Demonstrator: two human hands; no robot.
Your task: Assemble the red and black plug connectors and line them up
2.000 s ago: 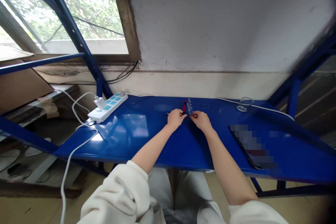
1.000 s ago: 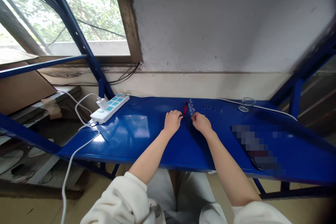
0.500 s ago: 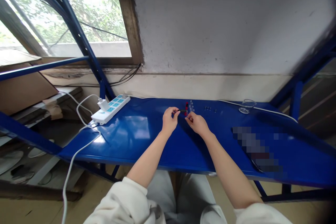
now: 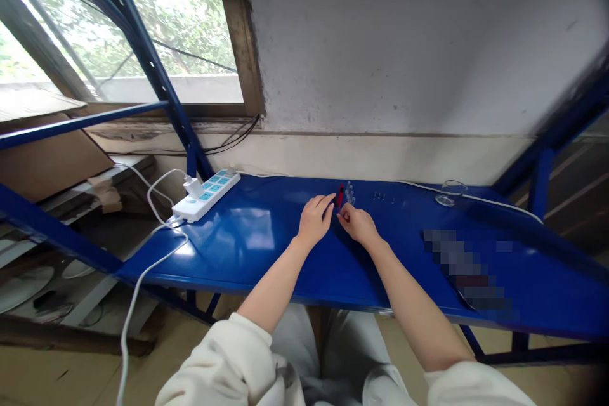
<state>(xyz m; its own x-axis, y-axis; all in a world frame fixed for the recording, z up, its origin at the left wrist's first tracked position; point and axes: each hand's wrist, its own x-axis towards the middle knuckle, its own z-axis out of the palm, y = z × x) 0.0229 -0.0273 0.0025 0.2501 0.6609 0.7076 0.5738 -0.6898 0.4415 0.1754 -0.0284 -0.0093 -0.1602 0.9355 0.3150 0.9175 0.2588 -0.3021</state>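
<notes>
My left hand [image 4: 314,221] is over the middle of the table, its fingers stretched forward and thumb apart. Its fingertips are beside a small upright red and dark piece [image 4: 340,195]; whether they touch it I cannot tell. Just to the right, my right hand [image 4: 358,224] is closed in a pinch at the near end of a clear, knobbed plastic strip [image 4: 349,191]. Its fingers partly hide the strip's lower end. The red piece stands close along the strip's left side.
Several tiny pieces [image 4: 379,195] lie right of the strip. A clear round dish [image 4: 445,201] is farther right, near a white cable. A white power strip [image 4: 205,196] with a plugged-in adapter sits at the left. A blurred dark object [image 4: 464,269] lies at the front right.
My left hand's pinch on a thin dark piece has loosened, and its fingers now stretch forward. My right hand keeps its pinch by the strip. The view has shifted slightly.
</notes>
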